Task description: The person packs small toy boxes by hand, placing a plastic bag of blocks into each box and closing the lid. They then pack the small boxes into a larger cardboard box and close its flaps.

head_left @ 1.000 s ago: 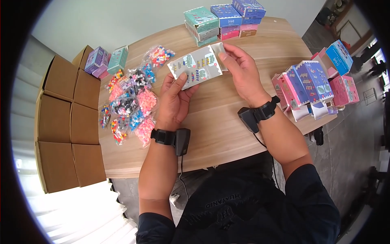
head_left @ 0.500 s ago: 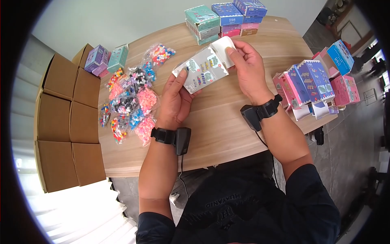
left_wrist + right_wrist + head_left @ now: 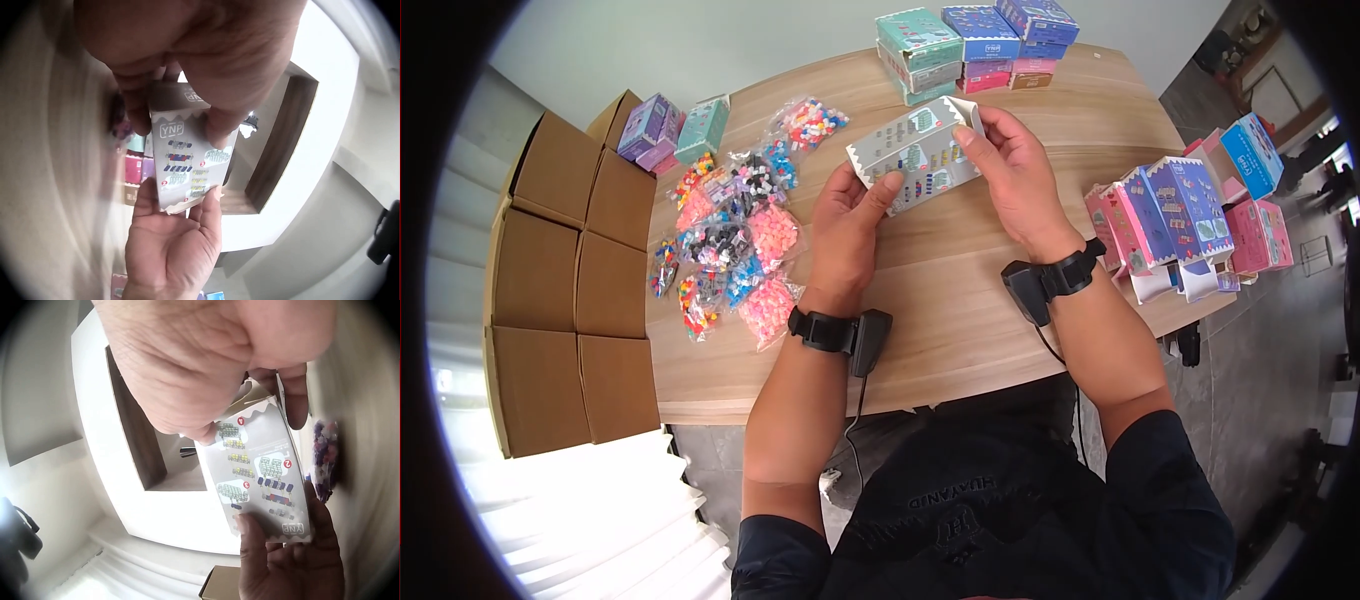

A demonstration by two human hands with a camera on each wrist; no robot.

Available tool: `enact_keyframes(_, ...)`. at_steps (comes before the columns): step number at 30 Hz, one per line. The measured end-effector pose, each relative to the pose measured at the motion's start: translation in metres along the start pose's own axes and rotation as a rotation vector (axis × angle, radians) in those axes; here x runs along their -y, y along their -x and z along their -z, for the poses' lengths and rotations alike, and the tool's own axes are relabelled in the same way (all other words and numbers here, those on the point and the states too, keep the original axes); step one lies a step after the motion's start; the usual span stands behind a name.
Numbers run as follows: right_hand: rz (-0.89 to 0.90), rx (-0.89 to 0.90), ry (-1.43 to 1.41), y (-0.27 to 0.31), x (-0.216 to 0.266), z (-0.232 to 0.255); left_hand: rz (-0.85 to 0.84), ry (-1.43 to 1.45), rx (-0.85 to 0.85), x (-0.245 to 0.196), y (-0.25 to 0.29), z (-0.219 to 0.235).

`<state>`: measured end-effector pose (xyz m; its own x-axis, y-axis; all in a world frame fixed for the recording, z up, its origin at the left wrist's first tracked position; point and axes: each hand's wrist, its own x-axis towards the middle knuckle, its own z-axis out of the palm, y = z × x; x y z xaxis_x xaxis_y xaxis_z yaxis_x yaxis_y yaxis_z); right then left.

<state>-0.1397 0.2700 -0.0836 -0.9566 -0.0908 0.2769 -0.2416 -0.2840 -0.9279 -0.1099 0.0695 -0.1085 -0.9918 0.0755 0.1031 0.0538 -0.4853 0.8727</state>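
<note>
A grey printed box (image 3: 915, 155) is held between both hands above the table. My left hand (image 3: 847, 225) grips its left end, thumb on the printed face. My right hand (image 3: 1022, 180) holds the right end, thumb and fingers at its edge. In the left wrist view the box (image 3: 181, 150) shows a YNP logo at the end nearer the left hand. The right wrist view shows the box (image 3: 256, 475) with flaps standing partly up beside the right hand (image 3: 212, 362). Inside the box cannot be seen.
Bags of coloured beads (image 3: 725, 235) lie left of the hands. Brown cartons (image 3: 535, 260) stand at the far left, with small boxes (image 3: 702, 130) behind. Stacked boxes (image 3: 920, 45) stand at the back, and blue and pink boxes (image 3: 1190, 210) at the right edge.
The loose white flap at the right end has folded down, and the box has turned so a second long side shows. Both hands have shifted slightly right in the head view.
</note>
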Motion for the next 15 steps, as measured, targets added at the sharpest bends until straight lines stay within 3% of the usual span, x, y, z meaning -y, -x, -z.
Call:
enact_keyframes(9,-0.070,-0.023,0.081,0.0007,0.0052,-0.0002,0.059,-0.015,0.033,-0.0045,0.0019,-0.0003)
enact_keyframes(15,-0.221,-0.112,-0.136,-0.0034,-0.0025,0.0053,0.080,0.172,0.084,-0.0091,0.0029,-0.0006)
